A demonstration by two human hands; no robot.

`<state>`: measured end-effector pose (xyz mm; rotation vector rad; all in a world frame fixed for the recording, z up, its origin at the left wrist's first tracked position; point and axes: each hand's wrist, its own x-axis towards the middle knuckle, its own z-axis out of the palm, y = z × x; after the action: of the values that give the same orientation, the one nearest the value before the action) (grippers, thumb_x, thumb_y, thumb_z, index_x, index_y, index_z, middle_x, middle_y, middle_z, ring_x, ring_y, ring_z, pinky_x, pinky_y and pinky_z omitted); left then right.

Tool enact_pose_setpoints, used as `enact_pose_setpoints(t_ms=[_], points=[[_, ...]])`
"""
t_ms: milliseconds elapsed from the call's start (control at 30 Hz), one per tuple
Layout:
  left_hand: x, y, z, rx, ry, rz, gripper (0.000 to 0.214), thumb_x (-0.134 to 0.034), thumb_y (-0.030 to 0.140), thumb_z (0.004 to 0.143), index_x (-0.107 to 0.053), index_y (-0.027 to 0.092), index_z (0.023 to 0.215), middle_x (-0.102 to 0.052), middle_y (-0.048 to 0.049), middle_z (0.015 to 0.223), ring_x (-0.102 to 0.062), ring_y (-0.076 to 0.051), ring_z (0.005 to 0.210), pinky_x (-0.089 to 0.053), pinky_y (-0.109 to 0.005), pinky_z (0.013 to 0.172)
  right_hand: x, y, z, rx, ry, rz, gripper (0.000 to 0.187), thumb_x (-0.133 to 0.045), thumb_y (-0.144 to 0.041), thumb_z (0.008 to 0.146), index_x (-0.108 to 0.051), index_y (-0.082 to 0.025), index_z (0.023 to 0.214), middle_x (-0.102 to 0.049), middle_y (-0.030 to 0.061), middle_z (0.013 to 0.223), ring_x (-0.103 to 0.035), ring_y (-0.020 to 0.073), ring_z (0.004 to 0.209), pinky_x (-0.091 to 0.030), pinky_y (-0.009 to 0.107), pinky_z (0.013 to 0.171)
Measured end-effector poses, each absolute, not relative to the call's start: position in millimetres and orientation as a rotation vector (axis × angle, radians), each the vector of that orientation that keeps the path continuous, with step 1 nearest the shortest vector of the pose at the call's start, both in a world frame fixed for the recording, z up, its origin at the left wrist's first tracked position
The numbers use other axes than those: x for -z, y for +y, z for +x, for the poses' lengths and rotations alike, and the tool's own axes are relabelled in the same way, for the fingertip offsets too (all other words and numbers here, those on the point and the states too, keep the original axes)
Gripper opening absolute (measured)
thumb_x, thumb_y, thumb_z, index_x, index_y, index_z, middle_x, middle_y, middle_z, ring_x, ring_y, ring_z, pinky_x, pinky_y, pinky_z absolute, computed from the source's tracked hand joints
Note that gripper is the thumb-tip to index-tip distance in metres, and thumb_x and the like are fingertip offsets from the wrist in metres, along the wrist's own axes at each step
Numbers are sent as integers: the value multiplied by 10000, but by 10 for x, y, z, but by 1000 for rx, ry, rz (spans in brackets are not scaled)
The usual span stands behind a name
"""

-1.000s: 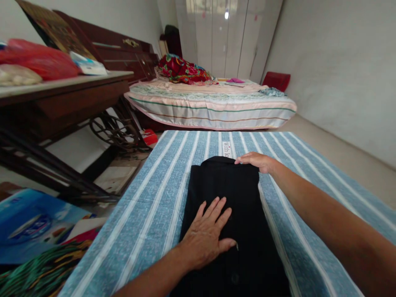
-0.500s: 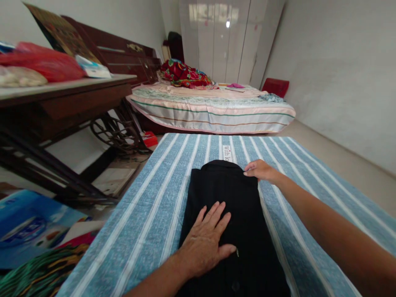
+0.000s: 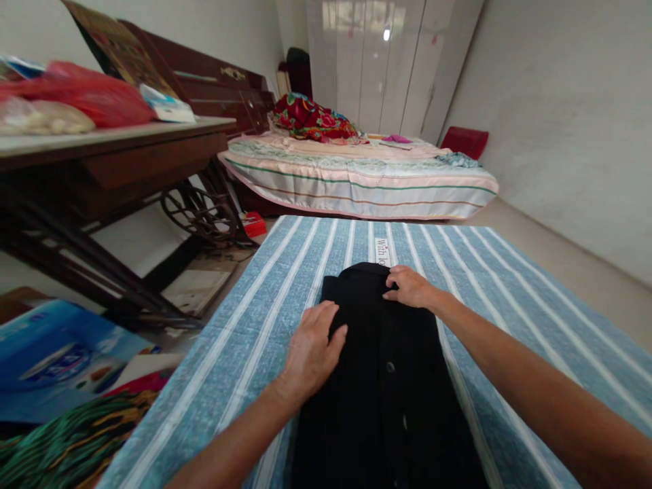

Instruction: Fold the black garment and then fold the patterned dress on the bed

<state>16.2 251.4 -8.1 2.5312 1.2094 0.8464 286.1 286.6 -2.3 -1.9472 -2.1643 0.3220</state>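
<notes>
A black button-up shirt (image 3: 351, 407) lies folded into a long rectangle, its collar at the far end and its button strip facing up. My left hand (image 3: 310, 350) rests at the shirt's left edge, fingers together and thumb apart, holding nothing. At the collar's right side, my right hand (image 3: 408, 286) has its thumb and fingers closed on the black cloth. Beneath the shirt is a blue cloth with white stripes (image 3: 255, 319), with a printed label (image 3: 381, 250) just beyond the collar.
Past the striped surface stands a bed (image 3: 356, 183) with a red floral quilt (image 3: 316, 122). To the left is a treadle sewing table (image 3: 168, 139) bearing a red plastic bag (image 3: 96, 95). A blue box (image 3: 56, 360) and green cords (image 3: 66, 441) lie at lower left.
My left hand has moved from the shirt's middle to its left edge, uncovering the buttons. My right hand has shifted left along the collar. The view has turned slightly left.
</notes>
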Motion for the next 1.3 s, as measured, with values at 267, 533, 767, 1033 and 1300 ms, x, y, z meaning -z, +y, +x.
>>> enact_pose_setpoints(t_ms=[267,533,767,1033,1300], points=[[-33,3135,233,-609,1657,1916,385,-641,356,698,-610,148,1021,-673,-60,815,-642,-231,795,-462,-304,708,27,2853,2874,-259,-2109,-1816,97,-661,-151,702,-591,-179,642,-581,29,826,-539,163,842,-398,269,743],[80,3269,336,-737,1406,1554,198,-700,300,551,-614,169,673,-603,8,581,-575,-162,596,-389,-249,534,-33,2783,2794,-259,-2075,-1817,27,-613,-175,743,-611,-201,748,-615,1,778,-553,147,730,-372,258,666],[-32,3298,318,-730,1217,1411,191,-689,307,537,-581,157,587,-568,35,538,-492,-101,506,-332,-210,474,24,2882,2823,-356,-2059,-1942,173,-654,-245,718,-643,-222,890,-642,-11,777,-572,141,690,-374,244,601],[-29,3359,314,-623,1107,1154,236,-710,273,556,-598,159,729,-639,3,634,-583,-126,539,-408,-221,497,-32,3028,2812,-432,-2075,-2050,116,-737,-290,623,-676,-221,693,-623,-13,654,-570,158,639,-366,255,552],[37,3426,339,-602,1052,1002,250,-761,211,569,-628,130,764,-687,-60,719,-650,-186,620,-505,-274,536,-230,2853,2825,-435,-2046,-1864,98,-668,-245,686,-593,-193,650,-555,-52,612,-507,97,576,-342,220,541]])
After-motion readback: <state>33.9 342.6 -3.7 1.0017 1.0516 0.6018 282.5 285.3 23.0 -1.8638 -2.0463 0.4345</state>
